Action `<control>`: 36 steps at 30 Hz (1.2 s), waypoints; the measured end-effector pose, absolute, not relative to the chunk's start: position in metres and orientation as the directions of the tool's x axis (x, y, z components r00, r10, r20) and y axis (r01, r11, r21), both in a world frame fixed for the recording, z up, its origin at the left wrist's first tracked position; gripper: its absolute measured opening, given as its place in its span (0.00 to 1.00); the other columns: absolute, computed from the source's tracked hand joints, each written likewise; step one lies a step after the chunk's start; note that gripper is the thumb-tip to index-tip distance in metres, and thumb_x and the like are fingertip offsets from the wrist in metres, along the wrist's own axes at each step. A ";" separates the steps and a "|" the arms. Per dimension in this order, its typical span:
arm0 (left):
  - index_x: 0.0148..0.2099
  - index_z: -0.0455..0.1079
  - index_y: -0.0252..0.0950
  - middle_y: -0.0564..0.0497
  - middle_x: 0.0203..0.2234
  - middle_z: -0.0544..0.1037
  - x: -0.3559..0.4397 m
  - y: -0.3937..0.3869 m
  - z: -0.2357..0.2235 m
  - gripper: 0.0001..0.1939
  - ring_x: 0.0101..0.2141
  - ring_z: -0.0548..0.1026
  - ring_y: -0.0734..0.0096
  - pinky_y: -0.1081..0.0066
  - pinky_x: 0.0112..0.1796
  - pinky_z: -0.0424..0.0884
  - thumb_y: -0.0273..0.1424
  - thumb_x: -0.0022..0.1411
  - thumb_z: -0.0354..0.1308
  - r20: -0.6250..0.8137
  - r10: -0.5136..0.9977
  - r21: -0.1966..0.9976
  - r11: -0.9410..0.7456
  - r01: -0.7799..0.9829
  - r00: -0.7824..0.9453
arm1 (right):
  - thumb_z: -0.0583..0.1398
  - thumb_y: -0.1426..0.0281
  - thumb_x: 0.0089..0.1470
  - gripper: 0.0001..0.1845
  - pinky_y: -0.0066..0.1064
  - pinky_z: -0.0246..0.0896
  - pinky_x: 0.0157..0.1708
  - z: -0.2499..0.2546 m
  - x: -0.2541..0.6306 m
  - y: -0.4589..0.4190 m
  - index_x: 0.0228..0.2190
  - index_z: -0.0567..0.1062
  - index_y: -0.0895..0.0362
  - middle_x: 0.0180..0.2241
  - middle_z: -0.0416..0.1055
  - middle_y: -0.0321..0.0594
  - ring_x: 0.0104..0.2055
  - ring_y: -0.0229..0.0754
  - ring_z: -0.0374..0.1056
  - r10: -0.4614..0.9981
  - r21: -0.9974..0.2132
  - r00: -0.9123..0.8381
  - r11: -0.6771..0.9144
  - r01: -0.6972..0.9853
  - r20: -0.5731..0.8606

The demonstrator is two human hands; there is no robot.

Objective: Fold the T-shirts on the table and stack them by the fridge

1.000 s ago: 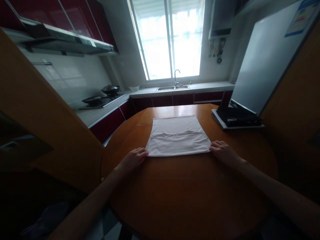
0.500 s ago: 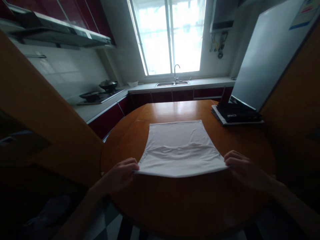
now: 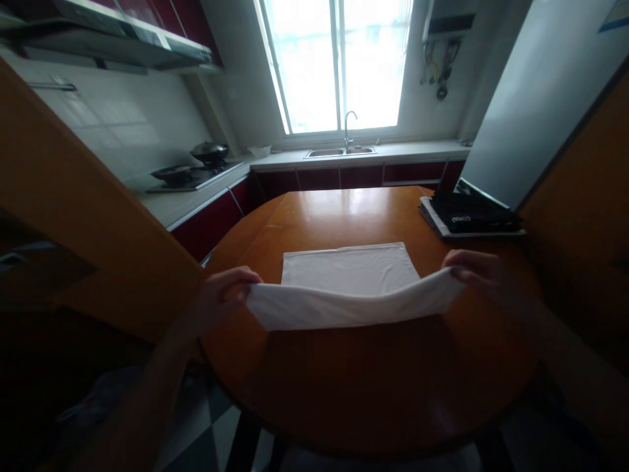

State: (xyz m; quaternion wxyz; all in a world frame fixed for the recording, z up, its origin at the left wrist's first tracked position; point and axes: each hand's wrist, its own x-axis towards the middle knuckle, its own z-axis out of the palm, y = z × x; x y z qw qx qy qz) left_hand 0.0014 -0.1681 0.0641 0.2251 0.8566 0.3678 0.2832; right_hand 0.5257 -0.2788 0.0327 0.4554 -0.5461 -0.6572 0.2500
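A white cloth, perhaps a garment [image 3: 344,270], lies on the wooden table [image 3: 363,387], its far part flat. Its near edge is lifted and stretched between my two hands, sagging a little in the middle. My left hand [image 3: 228,292] pinches the left corner of that edge. At the other corner, the fingers of my right hand [image 3: 474,269] are closed on the fabric. The raised strip hangs down in front of the flat part and hides some of it. Whether the cloth is a shirt cannot be made out.
Folded dark clothes [image 3: 472,213] are stacked on the table's right side, with a white layer beneath. Behind stand a counter with a sink [image 3: 339,152], a stove with a lidded pan [image 3: 209,152], and a fridge [image 3: 515,111] at right. A wooden panel [image 3: 93,216] rises at left.
Both hands have risen, lifting the near edge of the white cloth off the table and away from me. The view has tilted slightly downward.
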 end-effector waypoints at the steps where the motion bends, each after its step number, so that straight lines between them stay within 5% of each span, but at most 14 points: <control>1: 0.42 0.73 0.35 0.48 0.35 0.78 0.006 -0.152 0.062 0.12 0.36 0.76 0.66 0.72 0.36 0.72 0.37 0.63 0.54 0.325 0.787 0.611 -0.598 0.518 0.524 | 0.64 0.53 0.52 0.16 0.33 0.64 0.34 0.033 0.526 -0.261 0.33 0.79 0.53 0.33 0.76 0.40 0.35 0.45 0.69 0.948 -0.839 0.046 0.254 0.480 0.314; 5: 0.39 0.74 0.35 0.50 0.32 0.79 0.028 -0.087 0.032 0.14 0.34 0.75 0.66 0.72 0.35 0.71 0.39 0.58 0.55 0.288 0.836 0.599 -0.538 0.593 0.467 | 0.67 0.54 0.46 0.20 0.34 0.66 0.38 0.015 0.528 -0.189 0.34 0.82 0.57 0.35 0.79 0.43 0.37 0.46 0.72 0.967 -0.882 0.107 0.160 0.442 0.229; 11: 0.36 0.75 0.34 0.52 0.25 0.77 0.036 -0.025 -0.017 0.16 0.27 0.72 0.69 0.72 0.30 0.66 0.40 0.53 0.55 0.199 0.863 0.596 -0.482 0.642 0.464 | 0.68 0.63 0.42 0.16 0.28 0.62 0.28 -0.032 0.533 -0.126 0.32 0.82 0.61 0.30 0.79 0.44 0.30 0.40 0.70 0.981 -0.895 0.194 -0.079 0.440 0.009; 36: 0.35 0.78 0.35 0.47 0.32 0.82 0.052 0.046 -0.024 0.18 0.34 0.78 0.61 0.68 0.38 0.72 0.42 0.51 0.54 0.164 0.894 0.530 -0.437 0.727 0.418 | 0.64 0.72 0.44 0.07 0.26 0.63 0.28 -0.059 0.545 -0.057 0.27 0.81 0.62 0.27 0.79 0.44 0.29 0.40 0.71 0.945 -0.832 0.311 -0.089 0.547 0.103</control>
